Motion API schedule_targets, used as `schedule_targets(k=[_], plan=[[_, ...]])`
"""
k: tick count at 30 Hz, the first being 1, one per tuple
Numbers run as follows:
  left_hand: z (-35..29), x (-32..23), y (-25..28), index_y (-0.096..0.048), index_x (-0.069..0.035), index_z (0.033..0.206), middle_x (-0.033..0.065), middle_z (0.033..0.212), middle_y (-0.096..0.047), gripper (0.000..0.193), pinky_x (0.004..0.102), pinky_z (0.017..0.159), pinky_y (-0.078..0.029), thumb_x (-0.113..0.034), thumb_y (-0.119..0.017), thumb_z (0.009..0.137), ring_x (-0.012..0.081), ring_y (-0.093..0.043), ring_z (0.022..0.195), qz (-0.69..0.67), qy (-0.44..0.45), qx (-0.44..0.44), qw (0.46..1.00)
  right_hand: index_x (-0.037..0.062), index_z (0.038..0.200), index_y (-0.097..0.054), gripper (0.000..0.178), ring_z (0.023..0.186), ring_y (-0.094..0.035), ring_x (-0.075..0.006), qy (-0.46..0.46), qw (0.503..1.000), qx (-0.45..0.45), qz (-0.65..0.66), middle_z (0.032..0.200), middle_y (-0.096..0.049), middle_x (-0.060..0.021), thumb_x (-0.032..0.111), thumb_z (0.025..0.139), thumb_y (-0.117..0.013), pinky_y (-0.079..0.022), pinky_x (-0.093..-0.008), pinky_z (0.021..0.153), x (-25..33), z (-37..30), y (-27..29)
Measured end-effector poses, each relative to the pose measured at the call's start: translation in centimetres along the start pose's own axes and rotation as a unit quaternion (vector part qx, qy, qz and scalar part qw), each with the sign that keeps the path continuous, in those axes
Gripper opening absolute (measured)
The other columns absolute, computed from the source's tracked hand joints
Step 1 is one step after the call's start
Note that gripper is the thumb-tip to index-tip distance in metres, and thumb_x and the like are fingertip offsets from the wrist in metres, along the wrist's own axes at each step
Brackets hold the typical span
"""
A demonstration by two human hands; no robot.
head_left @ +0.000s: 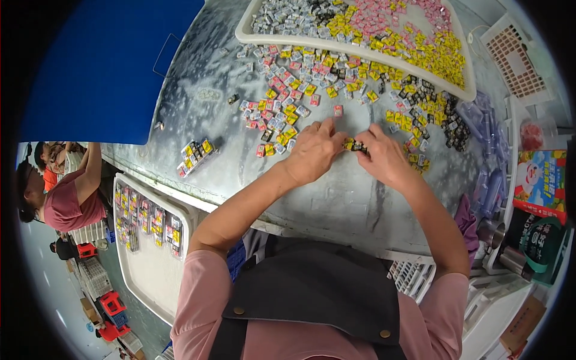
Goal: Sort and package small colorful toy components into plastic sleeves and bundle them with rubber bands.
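My left hand and my right hand face each other low over the grey table. Between their fingertips lies a short row of small wrapped pieces, yellow and black. Both hands are closed in a pinch at its two ends; the left fingertips are partly hidden. A single pink piece rests just beyond my left fingers. Loose pink, yellow and white pieces spread to the left of my hands. More yellow and black ones lie to the right.
A white tray of sorted small pieces stands at the far side. A filled clear pack sits at left, above a lower tray with filled packs. Clear plastic cases pile up at right. Another person works at far left.
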State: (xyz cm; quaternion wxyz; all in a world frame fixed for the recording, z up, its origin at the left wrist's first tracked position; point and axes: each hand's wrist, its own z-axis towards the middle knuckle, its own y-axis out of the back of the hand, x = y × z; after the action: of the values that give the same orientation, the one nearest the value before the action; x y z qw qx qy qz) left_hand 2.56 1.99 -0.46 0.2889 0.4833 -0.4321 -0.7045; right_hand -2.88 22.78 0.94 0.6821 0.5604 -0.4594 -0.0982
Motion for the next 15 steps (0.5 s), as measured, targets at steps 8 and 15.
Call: schedule_targets(k=[8,15], plan=[[-5.3,-4.2,1.3,-0.065,-0.005,0.107,0.0152,0.099,-0.057,0.021,0.0446,0.075,-0.052,-0.012,-0.070,0.088,0.0347,-0.062,0.086,-0.079,-0.001,0.004,0.997,0.0047,0.100,-0.062,0.018,0.080,-0.066,-0.0348,0.022,0.994,0.040,0.096,0.097,-0.056,-0.0131,0.010,0.085,-0.070,-0.053,-0.0461,0.071,3.5,-4.3,-1.2],[-10.6,-6.8,0.9,-0.068,-0.004,0.116,0.0121,0.098,-0.058,0.034,0.0403,0.074,-0.053,-0.011,-0.074,0.083,0.0299,-0.062,0.085,-0.046,0.014,-0.019,0.999,0.0045,0.108,-0.059,0.026,0.083,-0.067,-0.0340,0.014,0.993,0.022,0.112,0.102,-0.056,-0.0134,0.010,0.086,-0.072,-0.054,-0.0451,0.072,5.3,-8.9,-2.0]])
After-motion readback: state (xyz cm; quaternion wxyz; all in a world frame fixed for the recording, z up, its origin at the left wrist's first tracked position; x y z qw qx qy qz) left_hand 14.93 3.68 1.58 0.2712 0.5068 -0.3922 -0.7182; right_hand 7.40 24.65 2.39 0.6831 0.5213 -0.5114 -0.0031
